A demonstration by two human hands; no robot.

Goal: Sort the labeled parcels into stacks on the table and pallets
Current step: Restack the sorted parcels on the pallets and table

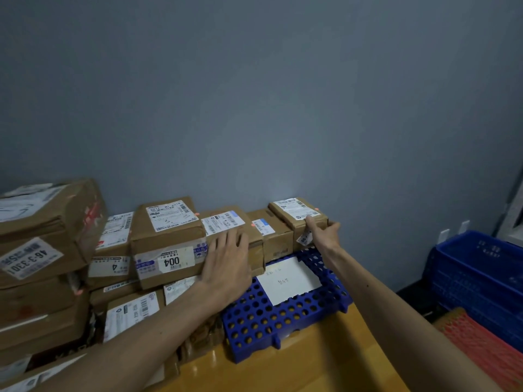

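Note:
Brown cardboard parcels with white labels stand in a row against the grey wall. My right hand [322, 232] grips the front corner of the small parcel [297, 213] at the right end of the row, on the blue perforated pallet [268, 315]. My left hand [226, 258] lies flat, fingers spread, on the front of a parcel [226, 224] beside the box marked 004 [167, 239]. Another small parcel [271, 233] sits between the two hands. A white sheet of paper [288, 278] lies on the pallet.
Tall stacks of larger boxes [42, 244] fill the left side. The pallet rests on a wooden table [325, 357]. A blue plastic crate [478, 267] stands at the right by the wall, with a red mesh pallet [486, 349] in front of it.

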